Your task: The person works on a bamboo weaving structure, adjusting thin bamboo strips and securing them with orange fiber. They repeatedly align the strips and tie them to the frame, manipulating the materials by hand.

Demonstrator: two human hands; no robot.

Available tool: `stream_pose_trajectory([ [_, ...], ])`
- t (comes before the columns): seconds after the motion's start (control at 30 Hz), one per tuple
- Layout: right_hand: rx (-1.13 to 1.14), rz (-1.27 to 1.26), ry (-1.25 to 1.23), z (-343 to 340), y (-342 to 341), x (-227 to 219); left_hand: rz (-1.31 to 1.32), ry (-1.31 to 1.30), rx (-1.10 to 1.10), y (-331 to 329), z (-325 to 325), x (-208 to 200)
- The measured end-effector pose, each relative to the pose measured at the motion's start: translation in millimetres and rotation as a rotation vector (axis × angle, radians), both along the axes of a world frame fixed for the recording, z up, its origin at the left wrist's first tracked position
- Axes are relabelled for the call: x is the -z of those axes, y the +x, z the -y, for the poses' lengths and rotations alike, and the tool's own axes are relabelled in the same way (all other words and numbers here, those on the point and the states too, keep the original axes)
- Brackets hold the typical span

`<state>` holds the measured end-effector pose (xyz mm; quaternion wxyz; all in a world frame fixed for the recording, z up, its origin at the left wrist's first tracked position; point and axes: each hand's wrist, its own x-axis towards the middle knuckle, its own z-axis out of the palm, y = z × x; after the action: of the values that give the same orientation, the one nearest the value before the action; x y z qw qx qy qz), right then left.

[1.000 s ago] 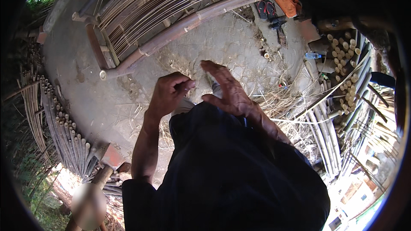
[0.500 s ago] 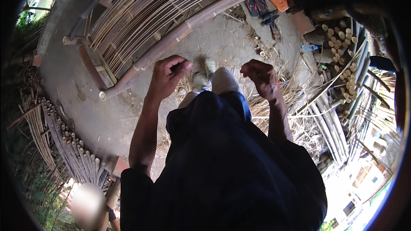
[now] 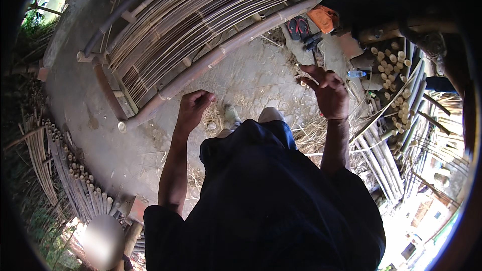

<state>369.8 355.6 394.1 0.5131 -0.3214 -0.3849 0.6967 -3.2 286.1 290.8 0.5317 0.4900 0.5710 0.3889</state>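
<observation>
Now, Left Hand (image 3: 195, 110) Nearer to Bamboo Frame (image 3: 201, 17) Than Right Hand (image 3: 329, 93)

The left hand is held over the floor (image 3: 100, 135) on the near side of the frame, with its fingers curled toward the thumb; whether anything thin is pinched there cannot be told. The right hand is held further from the frame, its fingers loosely bent and the thumb parted from the forefinger, and nothing is seen to be grasped. The frame is set ahead of the left hand, and ahead and leftward of the right. Its long axis is slanted from near left to far right, and its near rail (image 3: 236, 44) is touched by neither hand.

Around the frame's right end, on its near side, sandals (image 3: 297, 27), an orange cloth (image 3: 324, 18) and a dark tool (image 3: 314, 41) are laid. Beyond these, further right of the frame, a bottle (image 3: 356, 74) and stacked bamboo poles (image 3: 391, 65) are seen. Loose strips (image 3: 321, 135) are strewn well to the near side of the frame, past the right hand; between the hands and the rail, floor is seen.
</observation>
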Motion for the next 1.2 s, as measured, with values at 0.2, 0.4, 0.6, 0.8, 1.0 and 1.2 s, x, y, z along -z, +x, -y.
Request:
stream_pose_trajectory([
  [0.2,0.271,-0.368,0.111,-35.5,109.9,-36.4,-0.038,-0.02,-0.063,-31.2,-19.5,13.0],
  [0.4,0.479,-0.156,0.105,-53.0,193.7,-38.1,-0.182,-0.055,-0.027,-50.5,-73.5,26.3],
  [0.6,0.53,0.277,-0.062,-127.7,217.5,-4.6,-0.381,-0.095,0.027,-21.2,-138.6,27.3],
  [0.8,0.586,-0.058,-0.121,-261.2,235.9,41.6,-0.741,-0.175,0.064,-14.6,-163.2,49.9],
  [1.0,0.485,-0.144,-0.092,-374.5,275.2,67.6,-0.619,-0.126,-0.006,15.1,-177.3,48.7],
  [1.2,0.597,-0.063,-0.228,-422.3,281.2,98.5,-1.084,-0.262,0.264,27.9,-237.4,82.0],
])
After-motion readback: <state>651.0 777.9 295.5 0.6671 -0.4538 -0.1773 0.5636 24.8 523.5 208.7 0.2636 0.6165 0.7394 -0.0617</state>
